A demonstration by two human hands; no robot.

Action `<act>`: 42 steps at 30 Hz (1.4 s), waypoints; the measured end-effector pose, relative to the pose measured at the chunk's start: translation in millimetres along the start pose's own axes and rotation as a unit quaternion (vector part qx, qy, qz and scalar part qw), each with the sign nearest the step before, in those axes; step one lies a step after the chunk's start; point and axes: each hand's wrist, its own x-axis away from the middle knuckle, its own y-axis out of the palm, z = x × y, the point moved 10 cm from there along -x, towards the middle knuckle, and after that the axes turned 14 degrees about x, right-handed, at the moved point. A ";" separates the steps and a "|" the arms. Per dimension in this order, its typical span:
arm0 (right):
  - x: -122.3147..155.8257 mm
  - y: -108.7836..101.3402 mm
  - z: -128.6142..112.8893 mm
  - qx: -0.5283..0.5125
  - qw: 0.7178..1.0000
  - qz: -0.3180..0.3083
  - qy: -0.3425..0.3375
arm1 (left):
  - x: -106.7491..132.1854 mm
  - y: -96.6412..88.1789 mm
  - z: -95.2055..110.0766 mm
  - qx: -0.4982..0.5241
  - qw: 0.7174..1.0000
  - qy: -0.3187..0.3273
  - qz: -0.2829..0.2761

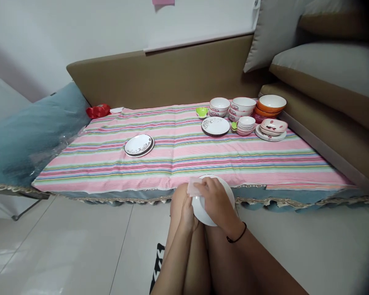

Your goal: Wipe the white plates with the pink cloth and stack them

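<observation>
A white plate [227, 196] is held tilted above my knees, its face toward me. My left hand [188, 215] grips its left edge, the thumb pointing up along the rim. My right hand [217, 200] is over the plate's face and presses a folded pale pink cloth or tissue [194, 187] at the upper left rim. The fingers of my right hand are bent around the cloth. Part of the plate is hidden behind my right hand and wrist.
On the striped cloth [172, 164] ahead, stacked plates [138, 144] lie left of centre. To the right are dark-rimmed plates [215, 125], white bowls [219, 104], orange bowls [272, 102], small bowls [246, 122] and pink dishes [274, 125]. Cushions [329, 65] flank the right; a red bundle [98, 111] lies back left.
</observation>
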 end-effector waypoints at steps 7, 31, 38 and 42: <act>8.2 -2.9 62.9 0.096 0.985 0.011 0.142 | -2.2 5.2 -5.7 -0.036 0.999 -0.016 -0.032; 1.7 2.4 -18.8 0.089 0.993 -0.030 -0.068 | 4.3 6.8 -1.4 0.035 0.998 -0.033 -0.048; 47.4 -6.4 -40.6 0.028 0.982 -0.027 -0.183 | 16.6 10.3 3.9 0.047 0.995 -0.084 -0.036; 74.6 -11.9 -34.3 0.010 0.975 -0.030 -0.220 | 12.9 5.7 4.0 0.028 0.997 -0.068 -0.023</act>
